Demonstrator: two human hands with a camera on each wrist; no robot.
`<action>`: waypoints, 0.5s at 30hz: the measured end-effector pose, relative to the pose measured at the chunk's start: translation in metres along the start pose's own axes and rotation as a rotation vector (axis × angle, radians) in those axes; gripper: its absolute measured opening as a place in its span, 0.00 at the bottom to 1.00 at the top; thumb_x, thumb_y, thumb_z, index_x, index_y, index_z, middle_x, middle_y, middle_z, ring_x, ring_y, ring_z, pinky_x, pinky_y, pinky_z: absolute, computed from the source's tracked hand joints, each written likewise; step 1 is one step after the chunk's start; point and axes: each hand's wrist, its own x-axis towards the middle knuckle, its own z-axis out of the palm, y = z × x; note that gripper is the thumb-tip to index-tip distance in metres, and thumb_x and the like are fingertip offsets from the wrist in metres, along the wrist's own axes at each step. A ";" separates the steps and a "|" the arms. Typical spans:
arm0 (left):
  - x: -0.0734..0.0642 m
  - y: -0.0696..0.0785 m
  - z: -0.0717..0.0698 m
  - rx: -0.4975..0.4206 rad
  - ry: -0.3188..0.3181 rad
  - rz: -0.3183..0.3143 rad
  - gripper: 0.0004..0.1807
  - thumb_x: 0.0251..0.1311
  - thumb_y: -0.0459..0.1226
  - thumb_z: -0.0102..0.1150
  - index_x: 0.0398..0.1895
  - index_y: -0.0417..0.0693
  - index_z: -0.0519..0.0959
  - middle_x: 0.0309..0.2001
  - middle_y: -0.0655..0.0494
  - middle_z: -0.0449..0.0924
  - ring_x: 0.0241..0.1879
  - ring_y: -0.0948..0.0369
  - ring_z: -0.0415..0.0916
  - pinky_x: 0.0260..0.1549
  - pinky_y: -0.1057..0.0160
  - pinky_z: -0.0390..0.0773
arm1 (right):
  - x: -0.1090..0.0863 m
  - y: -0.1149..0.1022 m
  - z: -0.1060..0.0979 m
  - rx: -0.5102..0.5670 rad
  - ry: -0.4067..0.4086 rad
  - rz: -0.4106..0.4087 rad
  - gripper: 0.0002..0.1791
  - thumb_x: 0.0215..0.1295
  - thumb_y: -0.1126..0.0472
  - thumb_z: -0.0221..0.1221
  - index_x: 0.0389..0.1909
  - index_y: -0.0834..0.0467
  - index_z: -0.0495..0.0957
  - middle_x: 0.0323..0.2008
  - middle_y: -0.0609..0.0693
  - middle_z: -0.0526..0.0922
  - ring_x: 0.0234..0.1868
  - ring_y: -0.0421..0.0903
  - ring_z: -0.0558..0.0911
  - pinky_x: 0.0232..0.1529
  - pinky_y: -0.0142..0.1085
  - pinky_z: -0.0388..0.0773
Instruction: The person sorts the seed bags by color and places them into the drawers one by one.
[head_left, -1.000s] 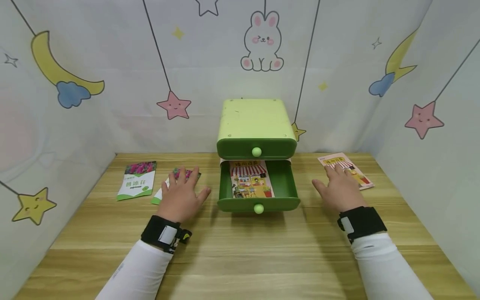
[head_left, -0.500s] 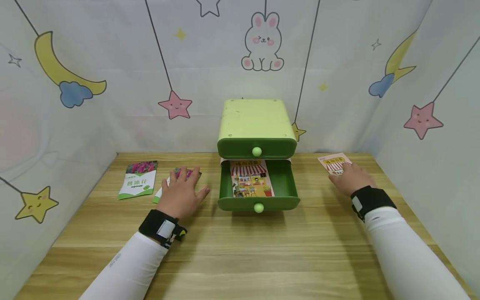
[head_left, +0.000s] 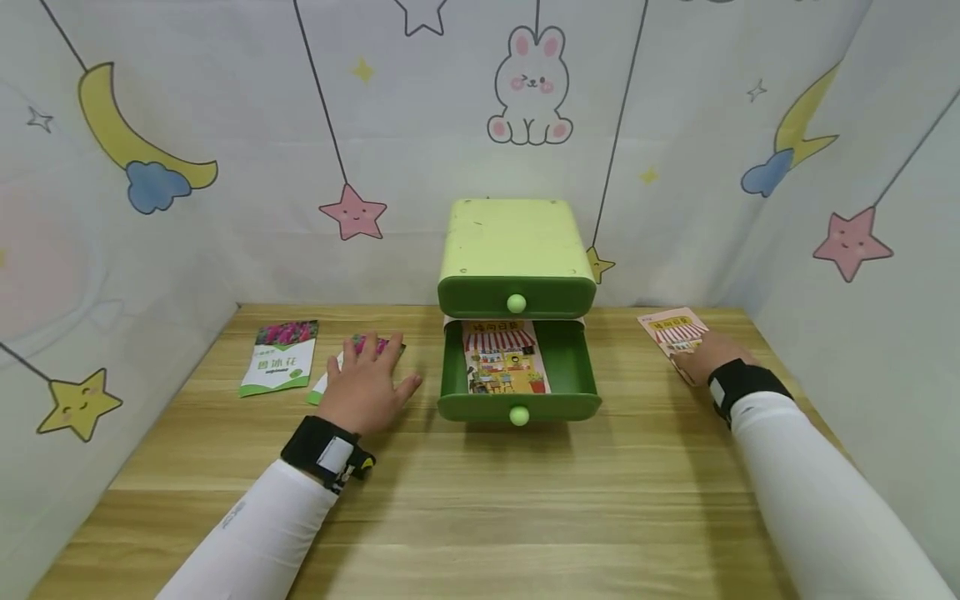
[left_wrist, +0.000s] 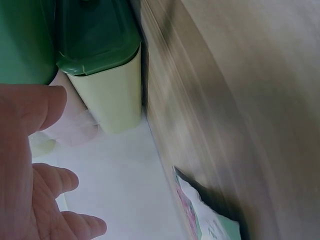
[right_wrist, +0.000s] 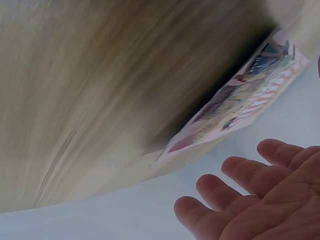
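My left hand (head_left: pixel 366 393) spreads its fingers over a white, green and pink flower seed packet (head_left: pixel 321 385), covering most of it. The left wrist view shows the thumb and fingers apart, with the packet (left_wrist: pixel 202 212) lying on the table below. At the right, my right hand (head_left: pixel 711 357) reaches over the lower part of a pink packet with a striped awning print (head_left: pixel 675 330). In the right wrist view the fingers (right_wrist: pixel 240 172) are extended, and the pink packet (right_wrist: pixel 240 100) lies on the table beside them.
A pale yellow cabinet (head_left: pixel 513 237) stands at the back middle. Its lower green drawer (head_left: pixel 566 358) is pulled out and holds a similar shop-print packet (head_left: pixel 504 360). Another flower seed packet (head_left: pixel 280 358) lies at the far left. White printed cloth walls (head_left: pixel 420 125) enclose the wooden table (head_left: pixel 525 517).
My right hand has moved right and come down over the pink packet, its fingers now hidden behind the hand in the head view. The left hand has stayed nearly still.
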 end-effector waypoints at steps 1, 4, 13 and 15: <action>0.000 0.000 0.000 0.001 -0.001 -0.002 0.44 0.62 0.67 0.36 0.74 0.54 0.48 0.70 0.34 0.44 0.64 0.32 0.30 0.56 0.26 0.42 | 0.003 0.003 0.001 0.001 -0.005 -0.004 0.36 0.62 0.43 0.52 0.46 0.77 0.70 0.43 0.74 0.75 0.35 0.60 0.75 0.36 0.52 0.75; 0.000 0.001 0.000 0.009 -0.005 -0.004 0.43 0.62 0.66 0.38 0.74 0.55 0.48 0.70 0.35 0.44 0.64 0.33 0.31 0.56 0.26 0.43 | 0.012 0.012 0.007 -0.025 -0.033 -0.006 0.35 0.62 0.42 0.49 0.42 0.76 0.73 0.42 0.72 0.76 0.34 0.58 0.75 0.34 0.49 0.75; 0.002 0.002 0.002 0.020 -0.009 0.005 0.43 0.63 0.66 0.39 0.74 0.55 0.49 0.71 0.36 0.43 0.64 0.33 0.29 0.56 0.26 0.42 | 0.022 0.016 0.012 -0.069 -0.110 0.010 0.33 0.59 0.43 0.50 0.39 0.74 0.75 0.38 0.68 0.76 0.32 0.56 0.73 0.30 0.44 0.74; 0.002 0.002 0.001 0.014 -0.014 0.004 0.43 0.62 0.66 0.38 0.74 0.55 0.48 0.71 0.36 0.43 0.64 0.33 0.29 0.56 0.26 0.41 | 0.021 0.014 0.012 -0.065 -0.108 -0.002 0.34 0.59 0.43 0.51 0.41 0.75 0.75 0.39 0.69 0.76 0.33 0.56 0.73 0.31 0.44 0.74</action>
